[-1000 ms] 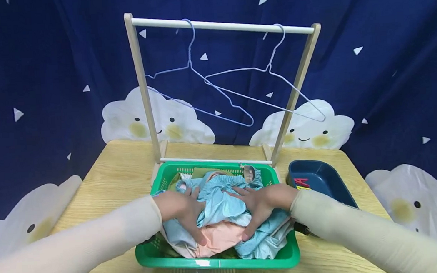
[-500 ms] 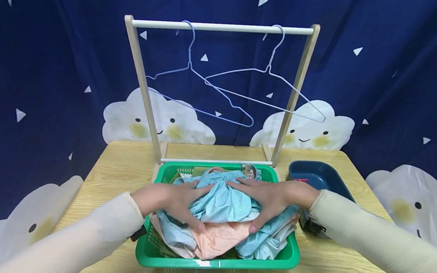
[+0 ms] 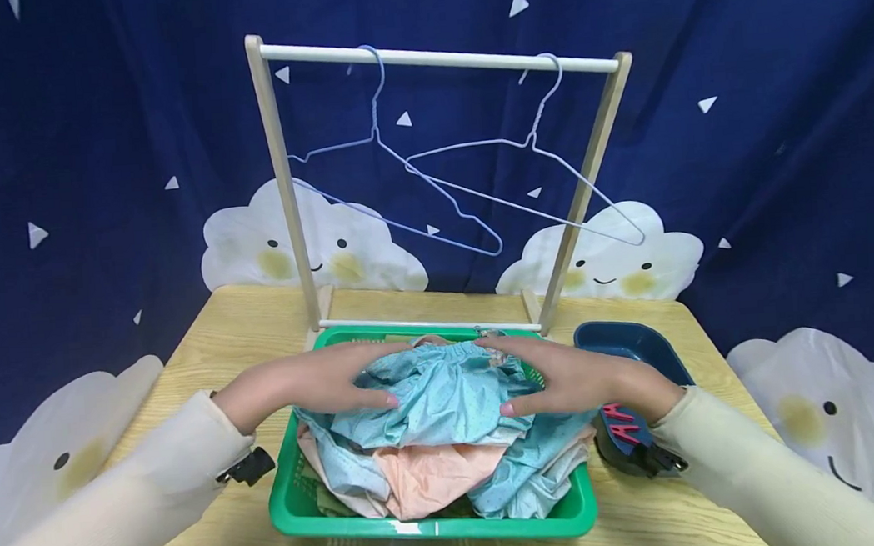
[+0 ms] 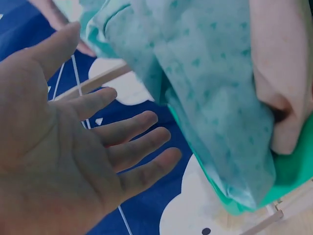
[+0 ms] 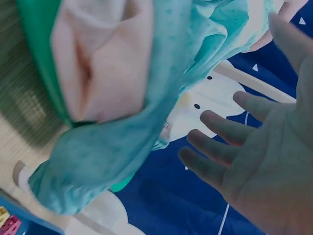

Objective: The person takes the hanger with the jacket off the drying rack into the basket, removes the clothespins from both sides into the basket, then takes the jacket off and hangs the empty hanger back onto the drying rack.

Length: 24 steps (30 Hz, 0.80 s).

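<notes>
A green basket [image 3: 438,529] holds a heap of clothes. On top lies a crumpled light-blue garment [image 3: 445,402] with small dots and a gathered waistband, above a peach cloth [image 3: 434,478]. To the left of the heap is my left hand [image 3: 323,382]; the left wrist view shows its bare palm [image 4: 68,152] beside the dotted cloth [image 4: 210,78], fingers spread and loosely bent. My right hand [image 3: 574,375] mirrors it at the right. In the right wrist view its palm [image 5: 274,156] is bare too, its fingers apart from the fabric. Both hands hold nothing.
Behind the basket stands a wooden rack with a white rail [image 3: 439,58]. A blue hanger [image 3: 378,135] and a paler hanger [image 3: 534,140] hang from it. A dark-blue bin [image 3: 636,340] at the right contains red clothes pegs [image 3: 621,425]. All stand on a wooden table [image 3: 216,353].
Both hands have risen from pressing among the clothes and spread apart, left hand to the left, right hand to the right. The light-blue garment on top looks fuller and more spread out.
</notes>
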{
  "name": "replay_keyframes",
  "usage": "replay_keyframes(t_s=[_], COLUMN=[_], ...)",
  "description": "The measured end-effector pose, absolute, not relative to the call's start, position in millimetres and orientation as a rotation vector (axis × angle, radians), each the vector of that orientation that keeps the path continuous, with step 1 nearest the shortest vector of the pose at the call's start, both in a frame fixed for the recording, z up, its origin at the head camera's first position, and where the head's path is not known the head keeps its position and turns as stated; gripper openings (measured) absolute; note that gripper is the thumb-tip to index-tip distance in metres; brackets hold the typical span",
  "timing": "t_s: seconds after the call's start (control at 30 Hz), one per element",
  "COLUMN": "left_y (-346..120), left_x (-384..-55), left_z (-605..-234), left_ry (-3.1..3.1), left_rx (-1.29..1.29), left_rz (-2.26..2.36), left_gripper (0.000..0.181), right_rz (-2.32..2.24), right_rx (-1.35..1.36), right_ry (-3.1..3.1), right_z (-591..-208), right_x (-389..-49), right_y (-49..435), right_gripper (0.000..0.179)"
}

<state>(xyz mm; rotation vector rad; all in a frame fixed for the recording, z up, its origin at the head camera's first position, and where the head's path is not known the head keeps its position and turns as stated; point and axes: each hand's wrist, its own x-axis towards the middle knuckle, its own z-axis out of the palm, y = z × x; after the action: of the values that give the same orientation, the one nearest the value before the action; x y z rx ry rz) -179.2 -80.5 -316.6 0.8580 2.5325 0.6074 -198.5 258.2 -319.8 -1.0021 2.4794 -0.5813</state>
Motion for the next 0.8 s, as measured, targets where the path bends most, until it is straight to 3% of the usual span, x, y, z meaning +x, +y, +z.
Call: replay_keyframes(t_s=[0.33,0.8], left_y=[-104.9,-128.6], left_x=[-176.1,-168.7], left_z=[-316.3,-316.1], left_ry=[2.695,2.762], left_rx=[0.878,0.765], left_rz=[0.764,0.893], left_gripper=[0.062,0.059], right_rz=[-0.716,-0.761], right_rx=[-0.98,-0.87], right_ry=[2.705,2.849], right_z=[-323.2,-328.6], right_x=[-197.4,-189.9], right_y=[280.7,316.4], right_gripper=[0.065,0.05])
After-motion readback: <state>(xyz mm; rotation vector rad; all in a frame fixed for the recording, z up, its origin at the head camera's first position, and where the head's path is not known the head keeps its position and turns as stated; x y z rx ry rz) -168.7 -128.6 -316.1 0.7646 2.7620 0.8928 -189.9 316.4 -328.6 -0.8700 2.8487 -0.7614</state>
